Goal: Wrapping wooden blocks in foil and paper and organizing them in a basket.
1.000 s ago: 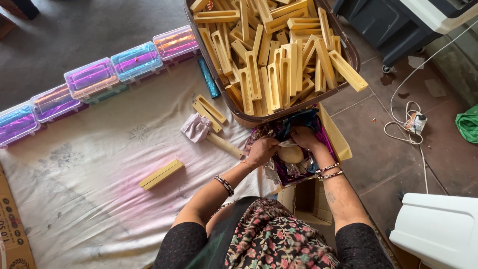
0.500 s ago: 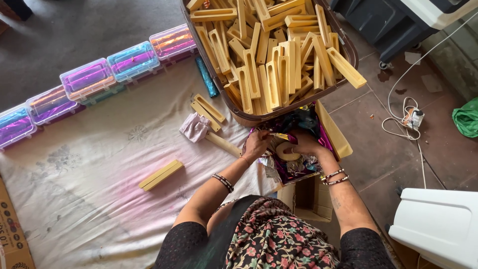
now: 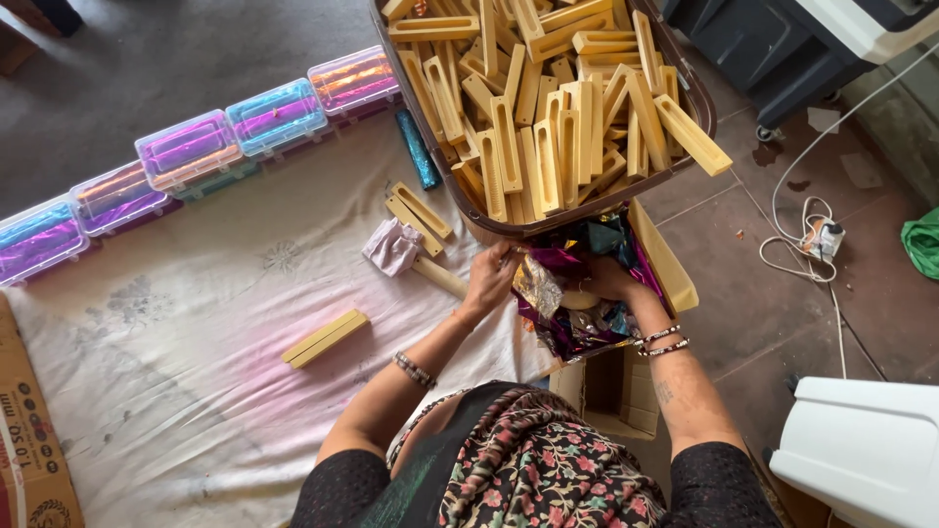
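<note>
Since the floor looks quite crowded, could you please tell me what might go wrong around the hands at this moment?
The tub of yellow wooden pieces is heaped; one piece juts over its rim and could slide down.

Both the left hand and right hand work in shiny foil sheets right under that tub's edge, so a nudge might tip pieces out.

The white cable lies looped on the tiles, possibly a trip hazard.

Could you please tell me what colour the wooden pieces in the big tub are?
Pale yellow wooden pieces, clearest in the head view.
</note>
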